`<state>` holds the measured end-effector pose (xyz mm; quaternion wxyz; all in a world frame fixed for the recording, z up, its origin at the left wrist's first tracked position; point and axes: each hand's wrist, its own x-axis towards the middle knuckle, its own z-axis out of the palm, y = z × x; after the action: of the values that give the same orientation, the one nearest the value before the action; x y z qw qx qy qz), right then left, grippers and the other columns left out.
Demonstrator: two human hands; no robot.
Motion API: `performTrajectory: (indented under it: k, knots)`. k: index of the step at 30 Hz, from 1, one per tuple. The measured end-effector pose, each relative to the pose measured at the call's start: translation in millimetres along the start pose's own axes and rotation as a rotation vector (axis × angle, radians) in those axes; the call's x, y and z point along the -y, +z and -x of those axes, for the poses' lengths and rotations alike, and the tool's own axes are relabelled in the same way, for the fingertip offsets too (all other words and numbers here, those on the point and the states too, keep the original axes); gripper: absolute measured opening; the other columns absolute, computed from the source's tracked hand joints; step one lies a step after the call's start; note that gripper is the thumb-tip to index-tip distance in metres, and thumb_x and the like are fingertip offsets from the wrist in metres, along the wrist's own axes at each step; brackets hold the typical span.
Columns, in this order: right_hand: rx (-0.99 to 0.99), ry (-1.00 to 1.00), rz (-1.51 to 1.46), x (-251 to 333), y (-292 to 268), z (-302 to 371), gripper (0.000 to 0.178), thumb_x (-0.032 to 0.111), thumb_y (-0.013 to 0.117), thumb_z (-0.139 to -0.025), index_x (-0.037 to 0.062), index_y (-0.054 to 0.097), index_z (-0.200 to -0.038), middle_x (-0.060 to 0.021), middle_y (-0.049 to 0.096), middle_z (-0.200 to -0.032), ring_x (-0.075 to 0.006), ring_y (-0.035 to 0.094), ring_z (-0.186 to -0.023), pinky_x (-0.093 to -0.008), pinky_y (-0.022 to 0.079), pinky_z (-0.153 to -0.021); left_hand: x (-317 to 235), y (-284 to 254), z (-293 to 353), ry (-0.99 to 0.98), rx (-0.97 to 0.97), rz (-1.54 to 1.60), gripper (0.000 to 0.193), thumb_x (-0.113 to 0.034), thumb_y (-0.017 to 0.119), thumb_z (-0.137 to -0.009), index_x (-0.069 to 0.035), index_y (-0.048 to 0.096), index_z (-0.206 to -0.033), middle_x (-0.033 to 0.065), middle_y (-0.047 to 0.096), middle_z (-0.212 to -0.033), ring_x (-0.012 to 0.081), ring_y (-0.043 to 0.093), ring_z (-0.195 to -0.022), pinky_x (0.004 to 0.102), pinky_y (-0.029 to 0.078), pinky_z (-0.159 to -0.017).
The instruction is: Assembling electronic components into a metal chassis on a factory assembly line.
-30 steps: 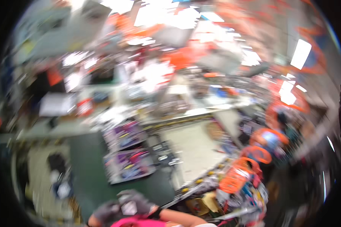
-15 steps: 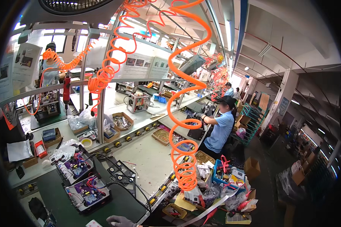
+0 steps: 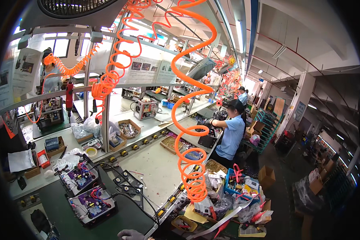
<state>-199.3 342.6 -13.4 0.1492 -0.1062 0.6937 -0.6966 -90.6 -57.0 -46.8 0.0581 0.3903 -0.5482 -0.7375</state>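
Note:
At the lower edge, my right hand [image 3: 130,235] in a grey glove is only partly in view. Its fingers are cut off, so I cannot see whether it holds anything. It is over the near end of the dark green work surface [image 3: 126,214]. Beyond it sits an open device housing [image 3: 93,204] with a purple circuit board and coloured wires. A second similar housing [image 3: 78,176] lies just behind. Black cables run from them to dark flat plates with round fittings [image 3: 129,184]. My left hand is out of view.
An orange coiled hose [image 3: 190,132] hangs at centre. A blue bin [image 3: 242,185] of tools and parts stands to the right among bags and boxes. Tape [image 3: 91,151] and a red tray [image 3: 43,158] lie on the left bench. A co-worker [image 3: 231,134] in light blue works further along.
My gloved hand has shifted slightly right and lower, so less of it shows. A white card beside it has left the view. The co-worker's arms have moved a little.

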Motion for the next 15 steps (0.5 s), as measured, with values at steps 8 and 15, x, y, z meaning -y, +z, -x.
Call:
performTrajectory:
  k: [8,15]
  knots:
    - [0.010,0.027,0.106,23,1,1,0.020,0.011,0.061,-0.081,0.0069,0.066,-0.100,-0.0006,0.064,-0.076,-0.0086,0.057,-0.062,-0.0262,0.049,-0.057,5,-29,-10,0.015,-0.046,-0.024,0.038,-0.011,0.066,-0.082,-0.006,0.054,-0.118,0.0152,0.061,-0.102,0.0242,0.061,-0.075,0.0334,0.050,-0.056]
    - [0.074,0.128,0.019,19,2,-5,0.023,0.013,0.062,-0.079,0.0057,0.066,-0.100,-0.0025,0.067,-0.084,-0.0117,0.058,-0.073,-0.0290,0.050,-0.067,11,-36,-14,0.044,-0.091,-0.024,0.039,-0.010,0.066,-0.082,-0.006,0.054,-0.119,0.0158,0.061,-0.103,0.0250,0.061,-0.076,0.0341,0.050,-0.057]
